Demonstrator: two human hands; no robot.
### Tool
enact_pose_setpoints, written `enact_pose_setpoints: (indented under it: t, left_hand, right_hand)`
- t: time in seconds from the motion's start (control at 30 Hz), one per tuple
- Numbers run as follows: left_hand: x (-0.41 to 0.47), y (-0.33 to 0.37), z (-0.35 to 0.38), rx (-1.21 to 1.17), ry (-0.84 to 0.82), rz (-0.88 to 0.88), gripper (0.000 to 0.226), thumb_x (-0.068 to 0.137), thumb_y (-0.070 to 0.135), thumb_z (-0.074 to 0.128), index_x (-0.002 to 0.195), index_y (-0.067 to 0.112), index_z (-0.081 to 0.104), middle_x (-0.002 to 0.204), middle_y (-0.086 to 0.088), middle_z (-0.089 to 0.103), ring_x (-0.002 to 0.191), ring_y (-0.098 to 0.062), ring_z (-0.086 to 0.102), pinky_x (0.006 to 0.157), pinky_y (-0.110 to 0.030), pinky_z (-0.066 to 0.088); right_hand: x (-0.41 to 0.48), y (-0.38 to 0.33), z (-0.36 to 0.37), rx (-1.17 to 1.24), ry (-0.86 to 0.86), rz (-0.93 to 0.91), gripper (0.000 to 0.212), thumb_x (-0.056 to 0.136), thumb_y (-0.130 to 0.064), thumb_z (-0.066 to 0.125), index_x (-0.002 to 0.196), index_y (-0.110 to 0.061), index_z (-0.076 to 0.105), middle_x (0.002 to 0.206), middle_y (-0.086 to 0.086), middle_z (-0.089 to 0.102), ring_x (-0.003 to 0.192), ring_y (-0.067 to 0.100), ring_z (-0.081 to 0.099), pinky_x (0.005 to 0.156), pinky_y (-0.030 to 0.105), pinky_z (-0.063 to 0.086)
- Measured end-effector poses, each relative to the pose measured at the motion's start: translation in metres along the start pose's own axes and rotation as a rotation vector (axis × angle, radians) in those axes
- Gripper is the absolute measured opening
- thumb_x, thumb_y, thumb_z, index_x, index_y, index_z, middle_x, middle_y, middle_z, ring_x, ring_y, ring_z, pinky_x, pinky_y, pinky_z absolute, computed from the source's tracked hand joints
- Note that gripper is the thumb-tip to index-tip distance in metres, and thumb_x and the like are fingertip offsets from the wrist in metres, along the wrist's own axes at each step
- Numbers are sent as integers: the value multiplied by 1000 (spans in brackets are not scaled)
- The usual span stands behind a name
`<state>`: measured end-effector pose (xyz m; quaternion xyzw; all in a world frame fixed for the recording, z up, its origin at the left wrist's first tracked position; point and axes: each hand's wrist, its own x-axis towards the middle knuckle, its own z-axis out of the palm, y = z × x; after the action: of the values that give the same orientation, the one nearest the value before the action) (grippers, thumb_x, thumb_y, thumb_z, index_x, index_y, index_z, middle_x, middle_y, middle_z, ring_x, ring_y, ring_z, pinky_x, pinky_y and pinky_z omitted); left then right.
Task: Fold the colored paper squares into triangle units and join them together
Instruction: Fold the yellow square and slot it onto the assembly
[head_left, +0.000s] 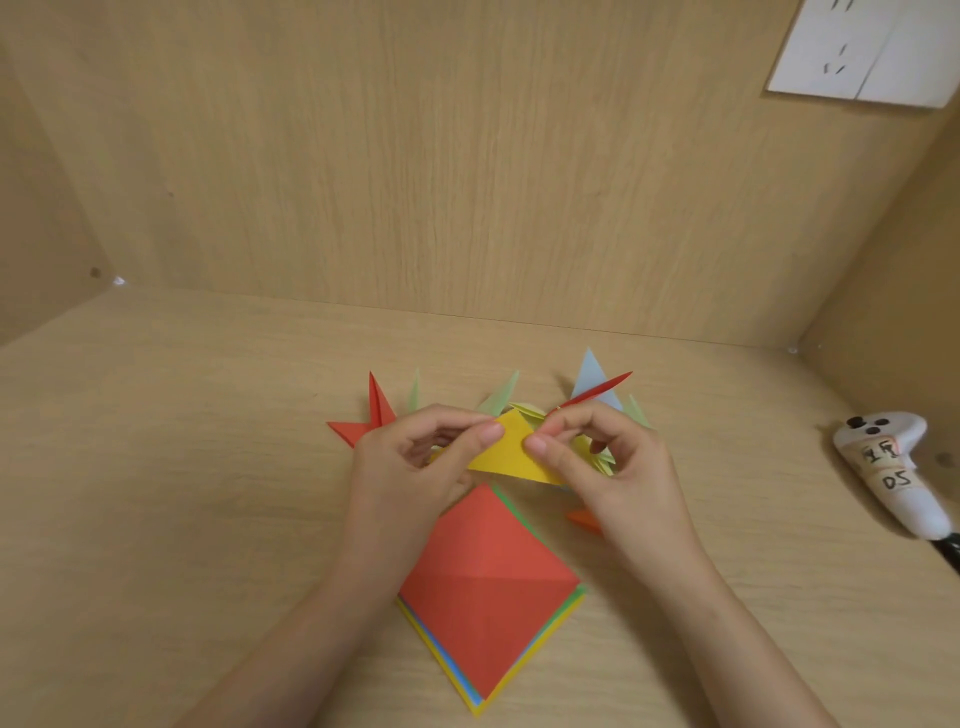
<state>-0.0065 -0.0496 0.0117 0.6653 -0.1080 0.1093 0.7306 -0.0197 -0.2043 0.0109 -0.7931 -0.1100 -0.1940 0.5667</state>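
A folded yellow paper piece (511, 454) is held above the desk between both hands. My left hand (415, 462) pinches its left part with thumb and forefinger. My right hand (602, 462) pinches its right part. Behind the hands lie folded triangle units: red ones (371, 415) at the left, pale green ones (501, 397) in the middle, a light blue one (589, 376) and a thin red point (605, 389) at the right. A stack of colored paper squares (488, 587), red on top with a crease across it, lies near me under my wrists.
A white handheld controller (888, 462) with handwritten labels lies at the right on the wooden desk (182, 467). A small orange-red piece (584, 518) shows below my right hand. Wooden walls close the back and right; a white wall socket plate (872, 47) sits top right.
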Motion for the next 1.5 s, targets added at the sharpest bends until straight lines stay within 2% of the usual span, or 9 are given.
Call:
enact_pose_setpoints:
  t: [0.13, 0.23, 0.47, 0.67, 0.87, 1.03, 1.2, 1.37, 1.5]
  left_hand:
    - [-2, -4, -2, 149, -71, 46, 6, 70, 22, 73, 70, 28, 75, 69, 12, 73, 67, 0, 66, 66, -26, 53]
    - [-3, -6, -1, 167, -90, 48, 8, 66, 32, 72, 73, 33, 75, 70, 12, 73, 68, 1, 66, 67, -23, 52]
    - [-1, -7, 1, 130, -82, 9, 13, 72, 11, 76, 69, 24, 75, 65, 4, 73, 60, -6, 68, 60, -16, 50]
    - [1, -8, 3, 100, -67, -43, 19, 73, 5, 75, 66, 22, 73, 63, 1, 72, 58, -13, 70, 59, -16, 52]
    - [5, -12, -8, 206, -26, -66, 16, 77, 9, 73, 66, 20, 72, 61, 4, 72, 58, -9, 68, 62, -17, 51]
    - [2, -21, -8, 583, -169, -26, 8, 77, 35, 72, 71, 36, 68, 70, 24, 67, 66, 8, 60, 68, -15, 46]
    - [3, -29, -13, 710, -274, -18, 35, 59, 55, 78, 88, 44, 62, 87, 20, 62, 80, 3, 56, 75, -16, 45]
    - [8, -34, -15, 647, -292, -41, 42, 54, 33, 89, 84, 43, 61, 82, 12, 64, 76, -3, 56, 70, -10, 43]
    - [9, -32, -15, 557, -291, -98, 41, 56, 15, 89, 90, 28, 68, 76, 8, 66, 62, 0, 56, 60, -5, 40]
  right_hand:
    - [-2, 2, -1, -61, -4, -27, 12, 73, -42, 67, 79, -31, 68, 77, -9, 65, 79, 8, 54, 77, 16, 34]
    - [-2, 2, -1, -66, 14, -25, 7, 73, -38, 71, 73, -31, 68, 74, -4, 63, 78, 14, 52, 75, 16, 33]
    - [-1, 0, -6, -62, 117, -78, 13, 74, -36, 68, 72, -24, 68, 75, -9, 66, 73, 7, 52, 82, 33, 37]
    - [-1, 0, -5, -39, 151, -35, 21, 81, -7, 70, 69, -24, 66, 69, -12, 65, 68, 0, 55, 66, 12, 39]
    - [15, 14, -50, 61, 682, 21, 18, 91, -14, 61, 78, -27, 61, 70, -13, 60, 64, -4, 50, 63, 13, 41]
    - [16, 34, -44, -161, 510, 255, 12, 94, -16, 55, 89, -17, 66, 81, -5, 63, 71, 4, 52, 60, 8, 38]
    - [15, 41, -46, -272, 410, 366, 14, 93, -21, 56, 84, -19, 67, 79, -5, 65, 72, 14, 54, 63, 28, 41]
    - [13, 42, -44, -469, 502, 306, 13, 90, -30, 57, 86, -22, 67, 87, -4, 65, 83, 21, 54, 73, 37, 45]
    - [12, 35, -42, -387, 565, 196, 12, 90, -27, 57, 85, -24, 67, 89, -7, 62, 77, 19, 51, 72, 38, 44]
